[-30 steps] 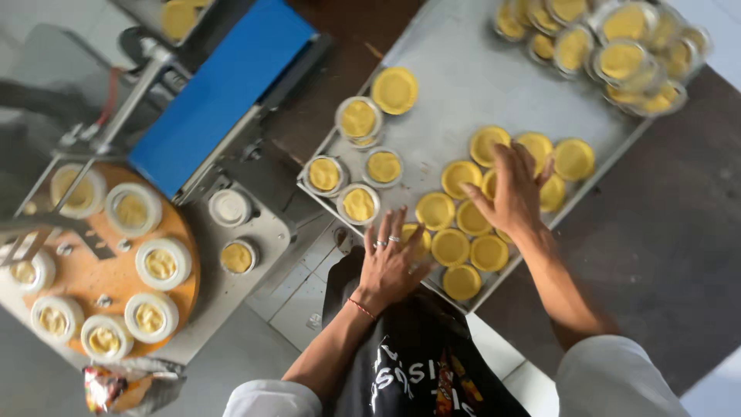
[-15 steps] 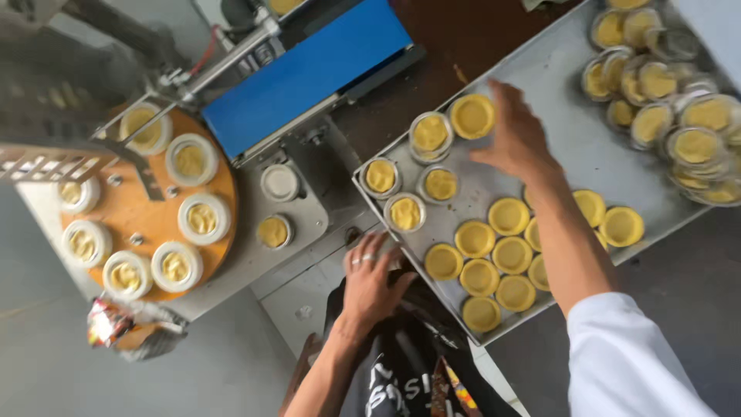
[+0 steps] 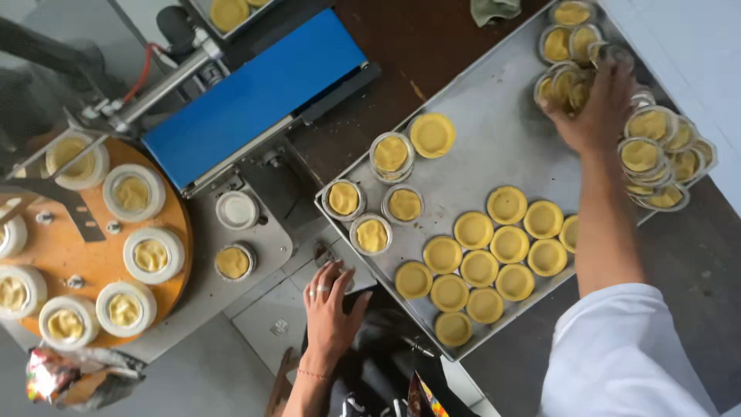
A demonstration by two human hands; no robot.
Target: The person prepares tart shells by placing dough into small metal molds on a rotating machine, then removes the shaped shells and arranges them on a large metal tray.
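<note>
The right hand (image 3: 598, 108) has been moved from the tray's (image 3: 502, 131) middle to the foil cups (image 3: 571, 81) at its far corner, grip closed on them; the left hand (image 3: 330, 309) is rested open, empty, at the near edge.

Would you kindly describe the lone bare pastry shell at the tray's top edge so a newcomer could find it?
Start at the large metal tray. Along its upper-left edge, just right of a tin-held shell, lies the bare pastry shell. Unlike its neighbours it has no tin, and it sits apart from the bare shells clustered lower down.
</note>
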